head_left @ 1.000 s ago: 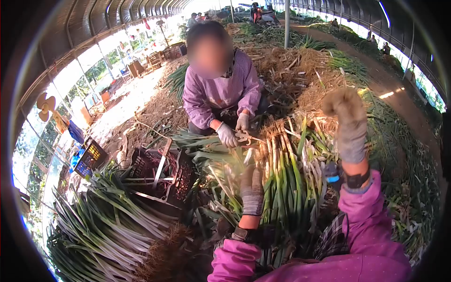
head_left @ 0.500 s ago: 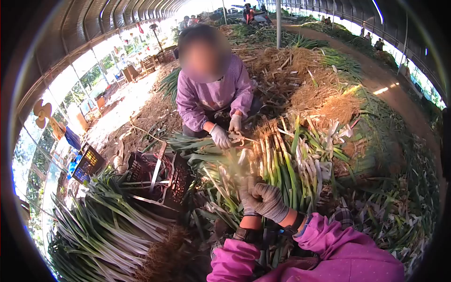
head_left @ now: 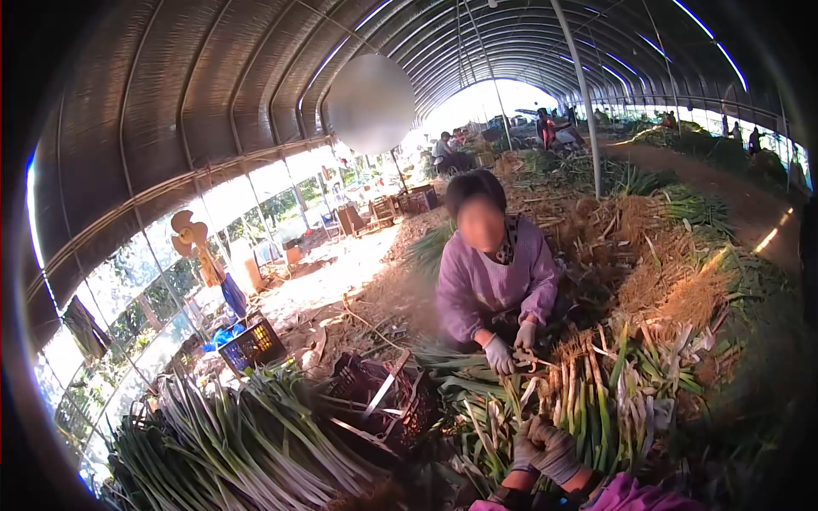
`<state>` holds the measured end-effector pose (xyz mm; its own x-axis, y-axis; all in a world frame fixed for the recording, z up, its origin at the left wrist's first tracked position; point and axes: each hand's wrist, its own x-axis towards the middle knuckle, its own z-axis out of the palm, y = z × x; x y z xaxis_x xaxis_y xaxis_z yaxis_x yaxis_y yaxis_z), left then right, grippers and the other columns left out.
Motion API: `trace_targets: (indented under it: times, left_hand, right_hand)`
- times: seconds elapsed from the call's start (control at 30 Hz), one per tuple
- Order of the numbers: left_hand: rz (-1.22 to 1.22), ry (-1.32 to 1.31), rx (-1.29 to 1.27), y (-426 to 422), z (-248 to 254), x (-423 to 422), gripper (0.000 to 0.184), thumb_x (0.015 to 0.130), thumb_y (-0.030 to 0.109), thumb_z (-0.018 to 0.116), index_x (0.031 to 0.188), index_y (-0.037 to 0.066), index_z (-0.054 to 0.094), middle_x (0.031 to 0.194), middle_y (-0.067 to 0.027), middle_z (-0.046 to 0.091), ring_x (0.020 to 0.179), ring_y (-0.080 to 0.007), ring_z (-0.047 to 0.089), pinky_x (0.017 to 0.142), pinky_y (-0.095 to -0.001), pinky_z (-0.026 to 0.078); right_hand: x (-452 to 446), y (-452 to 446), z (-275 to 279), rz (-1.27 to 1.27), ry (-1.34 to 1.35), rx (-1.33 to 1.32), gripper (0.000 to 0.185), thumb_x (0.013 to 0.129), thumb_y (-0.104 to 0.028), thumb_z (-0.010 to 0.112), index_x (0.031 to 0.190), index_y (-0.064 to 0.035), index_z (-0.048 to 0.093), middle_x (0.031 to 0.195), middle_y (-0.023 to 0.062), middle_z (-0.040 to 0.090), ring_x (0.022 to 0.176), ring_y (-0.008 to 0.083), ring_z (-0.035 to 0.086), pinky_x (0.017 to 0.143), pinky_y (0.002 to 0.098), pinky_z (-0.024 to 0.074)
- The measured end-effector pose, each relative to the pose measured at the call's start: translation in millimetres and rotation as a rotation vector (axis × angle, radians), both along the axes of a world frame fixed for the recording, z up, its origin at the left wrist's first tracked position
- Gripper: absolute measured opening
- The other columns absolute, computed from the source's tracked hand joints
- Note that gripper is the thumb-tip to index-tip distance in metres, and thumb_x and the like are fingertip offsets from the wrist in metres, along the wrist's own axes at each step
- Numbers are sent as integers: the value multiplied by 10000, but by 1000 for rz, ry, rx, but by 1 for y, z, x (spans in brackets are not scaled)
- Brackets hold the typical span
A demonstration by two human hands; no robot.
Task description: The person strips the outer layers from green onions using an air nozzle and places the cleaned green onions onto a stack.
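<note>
My gloved left hand (head_left: 523, 451) and gloved right hand (head_left: 555, 451) are pressed together at the lower right, fingers curled closed. Whatever lies between them is hidden. Just beyond and to their right are long green onions (head_left: 591, 400), with pale stalks and brown roots pointing away from me. Loose pale stalks and peeled leaves lie to the left of my hands and farther right. Across the heap crouches a co-worker (head_left: 496, 277) in a purple top, whose gloved hands (head_left: 503, 351) are low over the onions.
A dark plastic crate (head_left: 417, 407) with reddish strips in it stands left of my hands. Beside it lies a big bundle of green onions (head_left: 256, 434). Farther off are another crate (head_left: 252, 344), a fan (head_left: 189, 234) and a metal post (head_left: 588, 111).
My view has tilted up and swung left, so everything sits lower and farther right. My hands remain together and closed. The co-worker's head is now raised.
</note>
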<state>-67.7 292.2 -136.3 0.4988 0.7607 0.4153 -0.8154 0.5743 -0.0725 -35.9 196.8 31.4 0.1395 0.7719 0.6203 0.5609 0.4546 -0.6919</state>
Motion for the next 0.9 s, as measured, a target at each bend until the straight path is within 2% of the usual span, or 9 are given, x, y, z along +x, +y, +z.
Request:
trace_targets:
  times: [0.07,0.2,0.27,0.47,0.53,0.6,0.7,0.8,0.9]
  left_hand:
    - [267,711,-512,-30,56,-17,126,930,133,442,924,50,537,779,-10,543,659,-117,511,592,-252,434]
    - [217,482,-281,-20,6,-15,142,923,126,462,996,39,547,808,-2,565,670,-111,527,614,-248,452]
    - [419,579,-323,-68,119,-27,92,909,103,468,928,52,542,715,28,499,605,-77,472,540,-217,391]
    - [275,899,-427,-64,145,-20,232,944,185,398,749,113,502,608,64,405,505,-55,371,468,-211,306]
    - [312,907,-431,-69,139,-18,230,946,189,391,763,111,507,608,58,409,516,-53,375,467,-214,309]
    - [105,682,-330,-69,117,-25,195,940,155,374,951,43,533,818,-18,569,725,-143,558,663,-265,481]
    - [104,418,-18,-54,87,-13,182,940,155,387,855,62,518,756,-3,539,675,-120,540,599,-246,463]
    - [254,720,-214,-58,83,-9,158,933,148,417,898,48,534,772,-10,549,683,-111,542,602,-239,467]
    - [5,236,-78,-45,70,-9,148,921,133,456,988,32,541,809,-28,569,701,-115,548,630,-247,479]
  right_hand:
    - [-5,-12,17,-38,-77,-43,203,790,-118,591,631,-75,473,547,79,455,480,228,479,476,314,403]
    - [-5,-21,25,-41,-46,-104,183,751,-260,645,699,-113,550,609,74,567,550,255,577,505,337,459]
    - [4,-29,36,25,-62,-183,198,741,-310,655,735,-126,582,669,74,606,614,264,607,540,349,481]
    - [12,-29,26,51,1,-181,200,752,-277,652,719,-90,586,674,99,587,620,285,594,558,330,467]
    - [11,-28,15,74,71,-158,235,738,-137,684,648,-49,486,589,77,461,540,203,474,534,300,412]
    - [11,-30,32,34,-3,-88,228,724,-121,691,640,-52,490,582,63,460,527,187,449,520,295,402]
    - [17,-27,7,29,68,-92,158,763,-127,671,734,-43,541,607,94,509,518,225,504,519,283,437]
    - [15,-27,13,-4,114,-120,225,718,-108,691,628,-61,490,575,57,455,522,178,434,505,290,392]
    - [18,-28,20,9,70,-120,128,778,-86,665,767,-38,547,590,78,479,497,182,425,515,280,433]
